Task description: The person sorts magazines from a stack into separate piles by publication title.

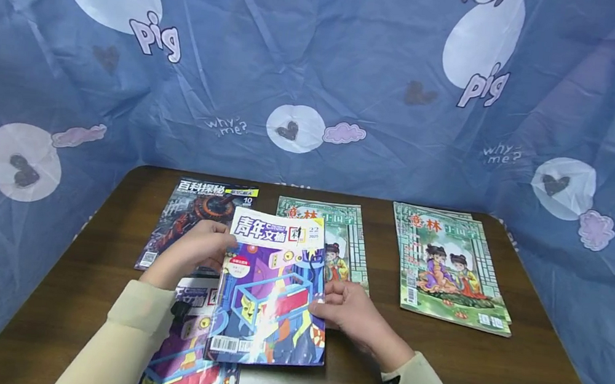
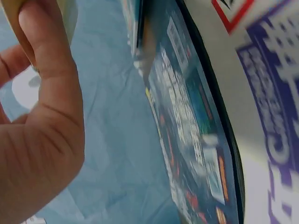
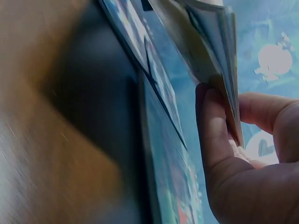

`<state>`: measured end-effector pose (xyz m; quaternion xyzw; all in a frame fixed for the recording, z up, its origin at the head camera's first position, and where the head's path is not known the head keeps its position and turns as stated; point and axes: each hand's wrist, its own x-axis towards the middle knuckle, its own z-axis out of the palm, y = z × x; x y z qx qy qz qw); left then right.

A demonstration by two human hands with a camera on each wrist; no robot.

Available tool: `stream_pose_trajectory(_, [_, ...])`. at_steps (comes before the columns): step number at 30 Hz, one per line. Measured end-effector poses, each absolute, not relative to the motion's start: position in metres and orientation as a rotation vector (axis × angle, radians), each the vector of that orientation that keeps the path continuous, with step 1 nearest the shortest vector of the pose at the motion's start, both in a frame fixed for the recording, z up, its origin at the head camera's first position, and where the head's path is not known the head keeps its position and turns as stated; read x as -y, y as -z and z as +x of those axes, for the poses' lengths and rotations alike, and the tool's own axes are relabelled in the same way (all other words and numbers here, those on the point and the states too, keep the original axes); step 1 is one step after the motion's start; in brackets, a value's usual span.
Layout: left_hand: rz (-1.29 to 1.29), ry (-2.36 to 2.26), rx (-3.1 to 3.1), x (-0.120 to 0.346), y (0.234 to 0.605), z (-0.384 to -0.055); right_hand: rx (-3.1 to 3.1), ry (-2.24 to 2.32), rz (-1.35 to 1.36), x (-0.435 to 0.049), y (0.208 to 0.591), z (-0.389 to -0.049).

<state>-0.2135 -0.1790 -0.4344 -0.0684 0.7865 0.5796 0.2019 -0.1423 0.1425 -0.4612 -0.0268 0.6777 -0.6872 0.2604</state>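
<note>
Both hands hold up a magazine (image 1: 275,300) with a white title band and a colourful purple cover, raised above the table and facing the head camera. My left hand (image 1: 196,249) grips its left edge near the top. On the right edge, lower down, my right hand (image 1: 353,317) pinches it between thumb and fingers. The right wrist view shows the magazine's page edges (image 3: 215,46) between the thumb and fingers of the right hand (image 3: 252,172). Below it lies a second magazine (image 1: 186,353) with the same cover, partly hidden by the left sleeve and the held one.
A dark magazine (image 1: 185,217) lies at the back left of the brown wooden table (image 1: 98,233). Behind the held magazine, a green one (image 1: 347,239) is partly covered. Several matching green magazines (image 1: 449,280) are stacked at the right. Blue printed cloth (image 1: 388,163) surrounds the table.
</note>
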Motion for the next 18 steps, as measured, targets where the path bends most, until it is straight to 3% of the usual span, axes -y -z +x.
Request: stream_pose_trajectory(18, [0.139, -1.458, -1.903, 0.244, 0.432, -0.176, -1.66, 1.849, -0.104, -0.102, 0.471, -0.095])
